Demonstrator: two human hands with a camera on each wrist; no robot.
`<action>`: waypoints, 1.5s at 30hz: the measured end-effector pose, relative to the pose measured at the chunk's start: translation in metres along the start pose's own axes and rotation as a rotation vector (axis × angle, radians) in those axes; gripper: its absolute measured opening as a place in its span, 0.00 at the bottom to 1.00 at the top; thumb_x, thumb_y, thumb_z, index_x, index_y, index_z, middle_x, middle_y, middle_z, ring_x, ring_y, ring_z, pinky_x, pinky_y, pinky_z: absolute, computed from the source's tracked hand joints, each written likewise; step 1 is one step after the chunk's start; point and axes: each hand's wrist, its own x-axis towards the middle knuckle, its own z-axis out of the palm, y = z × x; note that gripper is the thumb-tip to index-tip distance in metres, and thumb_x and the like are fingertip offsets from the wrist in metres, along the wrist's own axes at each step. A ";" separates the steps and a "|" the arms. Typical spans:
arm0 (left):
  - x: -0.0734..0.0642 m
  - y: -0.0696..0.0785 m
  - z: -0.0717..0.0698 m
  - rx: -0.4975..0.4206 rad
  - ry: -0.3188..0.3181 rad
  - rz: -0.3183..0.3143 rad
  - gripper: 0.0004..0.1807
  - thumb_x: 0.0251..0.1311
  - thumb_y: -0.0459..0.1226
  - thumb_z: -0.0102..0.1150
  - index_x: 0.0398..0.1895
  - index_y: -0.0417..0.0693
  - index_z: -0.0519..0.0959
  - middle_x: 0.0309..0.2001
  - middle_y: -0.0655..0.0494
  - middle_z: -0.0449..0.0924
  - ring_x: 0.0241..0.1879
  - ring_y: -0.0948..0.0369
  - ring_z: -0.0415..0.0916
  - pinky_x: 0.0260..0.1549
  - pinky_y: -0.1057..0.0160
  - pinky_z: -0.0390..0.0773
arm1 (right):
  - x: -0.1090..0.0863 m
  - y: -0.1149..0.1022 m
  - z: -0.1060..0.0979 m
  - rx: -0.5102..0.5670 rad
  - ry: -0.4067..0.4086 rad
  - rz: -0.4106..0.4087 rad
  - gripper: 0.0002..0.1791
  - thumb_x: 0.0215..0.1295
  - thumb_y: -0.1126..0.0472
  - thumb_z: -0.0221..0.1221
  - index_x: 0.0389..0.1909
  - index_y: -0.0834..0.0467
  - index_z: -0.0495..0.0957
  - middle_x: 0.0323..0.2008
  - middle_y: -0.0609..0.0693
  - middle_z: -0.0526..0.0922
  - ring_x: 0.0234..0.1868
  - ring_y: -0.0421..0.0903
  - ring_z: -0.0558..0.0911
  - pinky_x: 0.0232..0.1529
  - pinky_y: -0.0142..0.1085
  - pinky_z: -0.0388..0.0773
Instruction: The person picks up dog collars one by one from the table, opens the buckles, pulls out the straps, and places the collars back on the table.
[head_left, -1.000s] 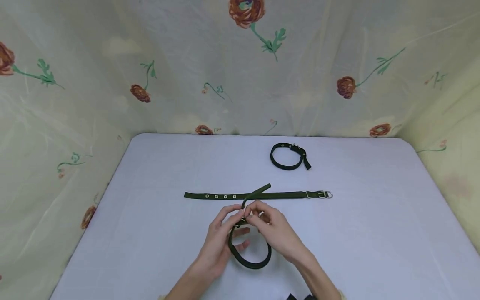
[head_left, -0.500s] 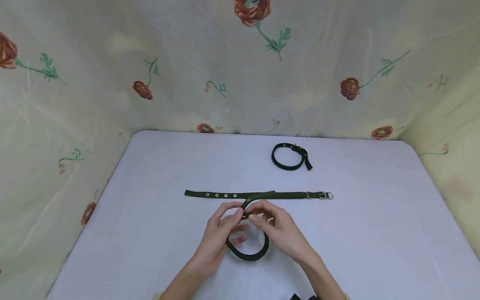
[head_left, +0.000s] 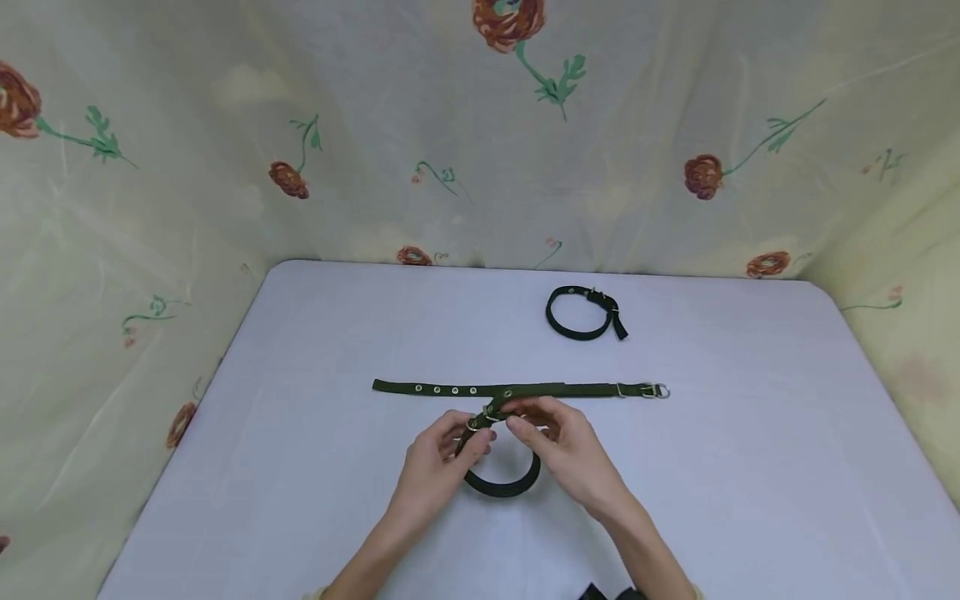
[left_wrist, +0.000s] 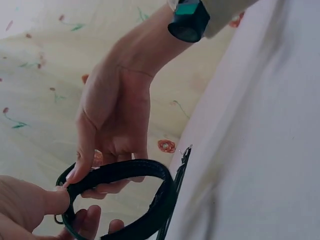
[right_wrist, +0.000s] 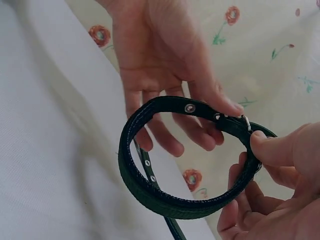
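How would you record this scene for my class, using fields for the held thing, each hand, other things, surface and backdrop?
Held thing: looped dark-green fabric collar with silvery metal buckle
Left hand: holds the collar near the buckle
Right hand: also holds it near the buckle
Other things: straight green fabric collar, lying flat; dark looped fabric collar beyond it
Surface: white table
Backdrop: pale cloth with reddish-brown flowers
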 end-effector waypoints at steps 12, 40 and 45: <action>0.002 0.002 -0.003 0.137 0.062 0.055 0.20 0.73 0.47 0.68 0.62 0.51 0.85 0.44 0.54 0.95 0.42 0.63 0.92 0.45 0.70 0.85 | 0.001 0.000 -0.002 0.002 0.070 0.055 0.16 0.80 0.56 0.62 0.61 0.58 0.83 0.59 0.54 0.87 0.64 0.50 0.83 0.62 0.37 0.81; 0.000 0.004 -0.009 0.100 0.041 0.032 0.13 0.79 0.46 0.61 0.57 0.51 0.84 0.47 0.51 0.94 0.46 0.54 0.92 0.51 0.63 0.88 | 0.002 0.000 -0.006 0.060 0.096 0.061 0.16 0.82 0.55 0.61 0.63 0.56 0.81 0.61 0.55 0.85 0.63 0.46 0.81 0.61 0.30 0.78; 0.003 0.008 -0.008 0.076 0.019 0.071 0.14 0.79 0.47 0.61 0.57 0.51 0.82 0.48 0.48 0.94 0.48 0.49 0.91 0.54 0.54 0.89 | 0.002 0.001 -0.002 0.063 0.043 0.036 0.15 0.81 0.57 0.61 0.62 0.56 0.82 0.60 0.54 0.85 0.60 0.46 0.80 0.60 0.32 0.79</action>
